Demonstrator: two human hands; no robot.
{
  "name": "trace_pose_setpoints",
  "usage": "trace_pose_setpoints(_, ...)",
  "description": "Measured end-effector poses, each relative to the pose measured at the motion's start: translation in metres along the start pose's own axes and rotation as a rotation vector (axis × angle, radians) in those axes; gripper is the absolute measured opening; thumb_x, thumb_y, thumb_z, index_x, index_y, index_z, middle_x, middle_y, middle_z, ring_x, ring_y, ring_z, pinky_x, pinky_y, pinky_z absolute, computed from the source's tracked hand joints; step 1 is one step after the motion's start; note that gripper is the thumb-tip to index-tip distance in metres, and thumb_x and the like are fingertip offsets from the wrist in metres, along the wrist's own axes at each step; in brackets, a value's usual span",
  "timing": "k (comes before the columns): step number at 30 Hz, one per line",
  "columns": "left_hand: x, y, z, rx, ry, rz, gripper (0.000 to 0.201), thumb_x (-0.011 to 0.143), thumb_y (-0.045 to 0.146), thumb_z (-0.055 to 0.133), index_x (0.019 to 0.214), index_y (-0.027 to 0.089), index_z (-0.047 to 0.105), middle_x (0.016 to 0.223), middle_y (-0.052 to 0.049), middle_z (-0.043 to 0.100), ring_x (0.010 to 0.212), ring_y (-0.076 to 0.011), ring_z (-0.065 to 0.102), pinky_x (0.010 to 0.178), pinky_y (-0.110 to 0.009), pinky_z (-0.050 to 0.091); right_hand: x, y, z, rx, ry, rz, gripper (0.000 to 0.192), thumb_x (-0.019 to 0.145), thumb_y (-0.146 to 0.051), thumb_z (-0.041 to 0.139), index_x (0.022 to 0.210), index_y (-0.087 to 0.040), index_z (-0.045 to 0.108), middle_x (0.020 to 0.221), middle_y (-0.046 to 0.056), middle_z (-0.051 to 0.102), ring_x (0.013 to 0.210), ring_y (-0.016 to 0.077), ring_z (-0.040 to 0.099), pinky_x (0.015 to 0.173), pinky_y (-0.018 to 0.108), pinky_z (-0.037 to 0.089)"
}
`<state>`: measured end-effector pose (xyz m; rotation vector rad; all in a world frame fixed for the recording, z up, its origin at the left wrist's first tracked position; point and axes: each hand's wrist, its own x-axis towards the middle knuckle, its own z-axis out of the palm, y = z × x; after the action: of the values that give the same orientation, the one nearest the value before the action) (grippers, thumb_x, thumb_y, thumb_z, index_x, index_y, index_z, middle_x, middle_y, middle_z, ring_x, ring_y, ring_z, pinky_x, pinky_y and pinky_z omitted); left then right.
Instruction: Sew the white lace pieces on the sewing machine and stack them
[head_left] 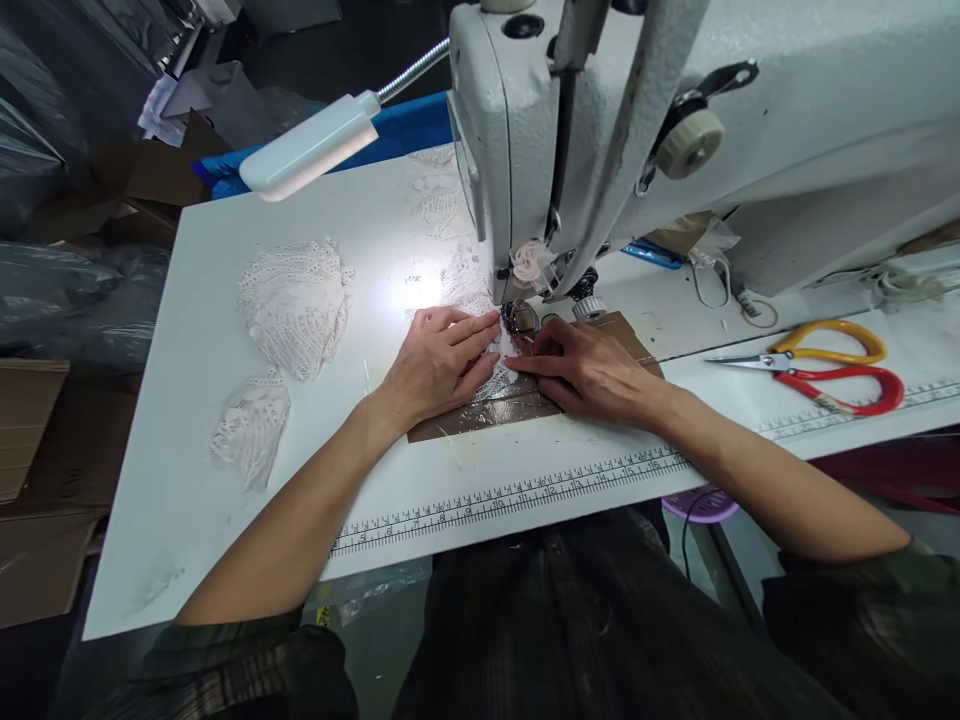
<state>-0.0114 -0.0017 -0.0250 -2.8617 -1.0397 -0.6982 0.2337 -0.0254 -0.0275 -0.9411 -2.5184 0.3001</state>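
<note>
Lace (501, 378) lies under your hands right at the needle of the sewing machine (525, 150), so by the look of it you are mid-seam on this piece. Your left hand (439, 362) is spread flat, fingers together, pressing the lace down just left of the machine's foot. Your right hand (589, 368) lies flat too, fingertips meeting the left's at the foot, holding the lace on the brown patch (487, 412) in front of the machine. Neither hand pinches anything. Left of the machine, 2 heaps of lace pieces (296, 305) and (251, 430) sit on the bench (187, 480); I cannot tell whether they are sewn or waiting. Scissors (825, 365) rest to the machine's right, untouched.
</note>
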Motion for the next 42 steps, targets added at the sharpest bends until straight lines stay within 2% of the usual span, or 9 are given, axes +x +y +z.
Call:
trace_pose_setpoints(7,0.0009,-0.0026,0.0015,-0.018,-0.005,0.012,0.03,0.098,0.031,0.054,0.124,0.021,0.066,0.131,-0.005,0.067,0.109,-0.0251,0.063,0.092,-0.047,0.048,-0.0002,-0.0007,0.0004,0.016,0.005,0.0,0.036,0.096,-0.02,0.046,0.12,-0.025,0.073,0.106,0.012,0.057,0.093,0.0231,0.057,0.085,0.044,0.052)
trace_pose_setpoints(14,0.0026,-0.0011,-0.0007,0.054,-0.023,0.047,0.031,0.099,0.031,0.051,0.122,0.019,0.067,0.132,-0.005,0.066,0.101,-0.0244,0.064,0.091,-0.047,0.047,-0.0006,-0.0003,0.003,-0.011,0.016,0.014,0.037,0.095,-0.021,0.046,0.12,-0.025,0.073,0.105,0.012,0.057,0.092,0.0232,0.057,0.084,0.043,0.052)
trace_pose_setpoints(20,0.0037,0.0003,-0.0005,0.101,-0.055,0.045,0.031,0.1,0.031,0.047,0.124,0.022,0.065,0.135,-0.004,0.065,0.103,-0.0238,0.064,0.098,-0.048,0.043,-0.0001,-0.0023,0.0015,-0.022,0.007,0.027,0.038,0.096,-0.022,0.045,0.12,-0.025,0.073,0.105,0.012,0.058,0.09,0.0229,0.058,0.081,0.041,0.052)
trace_pose_setpoints(29,0.0048,0.006,-0.0039,0.128,-0.065,0.039,0.031,0.1,0.029,0.047,0.123,0.021,0.067,0.133,-0.005,0.066,0.103,-0.0245,0.064,0.102,-0.052,0.041,-0.0006,-0.0016,0.0024,0.002,0.018,0.046,0.037,0.096,-0.024,0.045,0.119,-0.025,0.074,0.105,0.011,0.059,0.089,0.0226,0.059,0.081,0.041,0.052)
trace_pose_setpoints(35,0.006,0.0063,-0.0056,0.103,-0.104,-0.008,0.032,0.1,0.031,0.047,0.122,0.021,0.067,0.131,-0.005,0.067,0.102,-0.0253,0.064,0.109,-0.058,0.037,-0.0004,-0.0009,0.0024,0.006,0.006,0.041,0.034,0.095,-0.024,0.049,0.117,-0.027,0.074,0.105,0.01,0.059,0.088,0.0215,0.059,0.08,0.04,0.052)
trace_pose_setpoints(42,0.0043,0.0011,-0.0065,0.005,-0.141,-0.025,0.034,0.1,0.033,0.045,0.127,0.024,0.064,0.132,-0.007,0.066,0.116,-0.028,0.062,0.111,-0.067,0.033,-0.0002,-0.0015,0.0018,-0.008,0.005,0.043,0.036,0.096,-0.024,0.047,0.12,-0.026,0.073,0.105,0.011,0.06,0.088,0.0217,0.059,0.08,0.041,0.053)
